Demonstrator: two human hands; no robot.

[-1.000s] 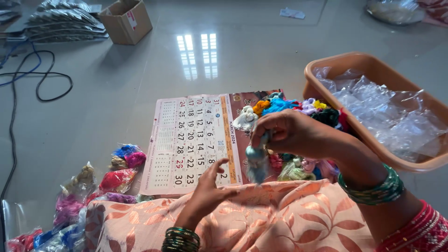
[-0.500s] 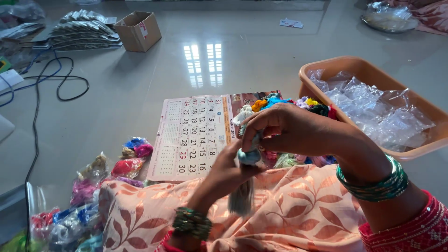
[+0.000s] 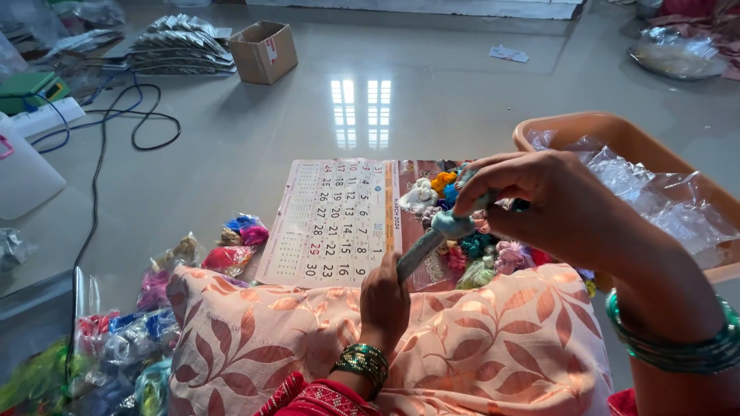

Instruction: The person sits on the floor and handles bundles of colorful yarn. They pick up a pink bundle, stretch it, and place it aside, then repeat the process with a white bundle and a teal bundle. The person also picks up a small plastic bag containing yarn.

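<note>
Head view. Two hands at work over lap. Right hand (image 3: 551,204) pinches top of one pale blue thread bundle (image 3: 451,225), fingers clenched on it. Left hand (image 3: 384,302) grips bundle's lower tail, fingers closed around it. Bundle held above one calendar sheet (image 3: 331,223) on floor, beside heap of coloured thread bundles (image 3: 470,250), too many to count. One orange tub (image 3: 617,135) holds clear plastic bags (image 3: 663,196). One cardboard box (image 3: 264,51) far off, contents unseen.

Glossy grey floor (image 3: 401,131), window glare (image 3: 358,112) reflected.
</note>
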